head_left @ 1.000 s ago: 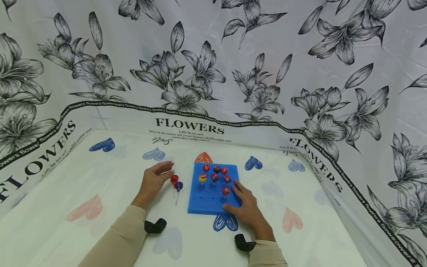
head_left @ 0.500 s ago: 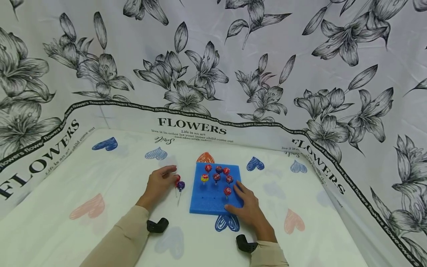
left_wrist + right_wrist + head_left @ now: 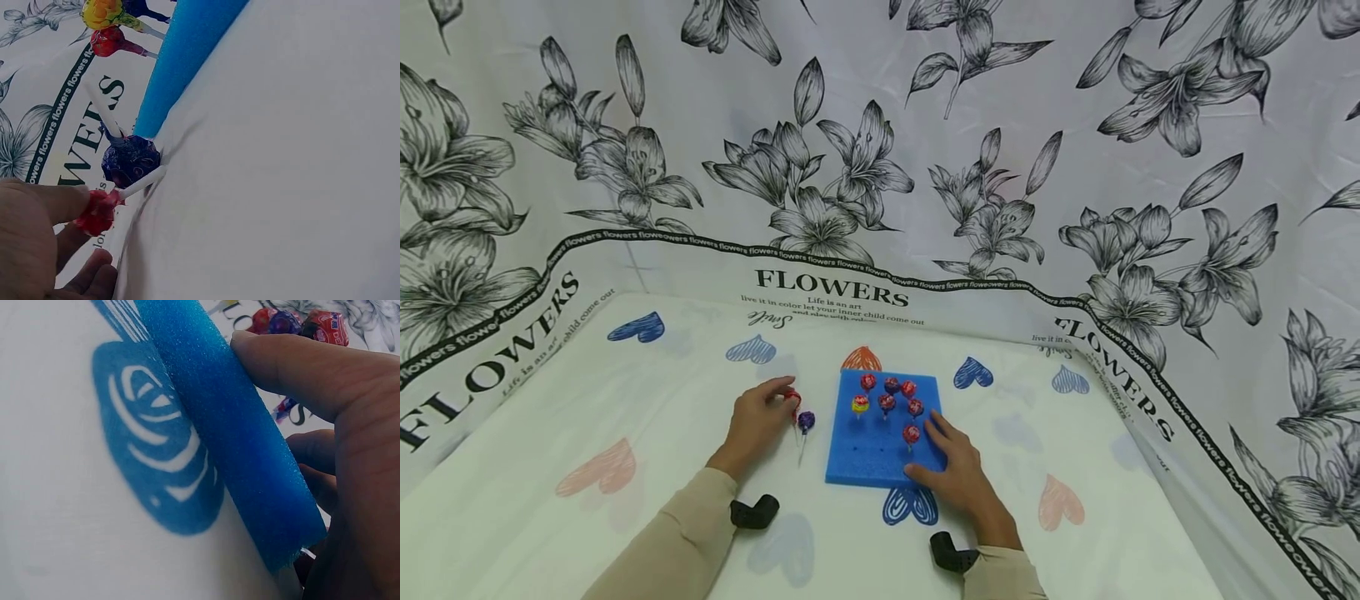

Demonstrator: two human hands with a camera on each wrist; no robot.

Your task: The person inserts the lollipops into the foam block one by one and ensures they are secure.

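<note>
My left hand (image 3: pixel 756 425) pinches a red-wrapped lollipop (image 3: pixel 99 214) by its head between thumb and finger; its white stick points away from the fingers. Just beside it a purple-wrapped lollipop (image 3: pixel 806 422) lies on the cloth. A blue foam board (image 3: pixel 857 467) stands to the right, with several lollipops (image 3: pixel 887 403) upright in it, mostly red or purple, one yellow and red (image 3: pixel 860 405). My right hand (image 3: pixel 962 471) rests on the board's near right corner, fingers spread along the right side, thumb (image 3: pixel 275 359) on the top near the front edge.
Small holes show in the board's near rows. A white cloth (image 3: pixel 647 400) printed with hearts covers the table. Behind it hangs a curtain (image 3: pixel 985 208) with flowers and lettering. A black device (image 3: pixel 755 512) sits at the left wrist, another (image 3: pixel 952 552) at the right.
My left hand has moved slightly right and closed thumb and finger on the red lollipop, drawing it a little away from the purple one. The right hand stays on the board.
</note>
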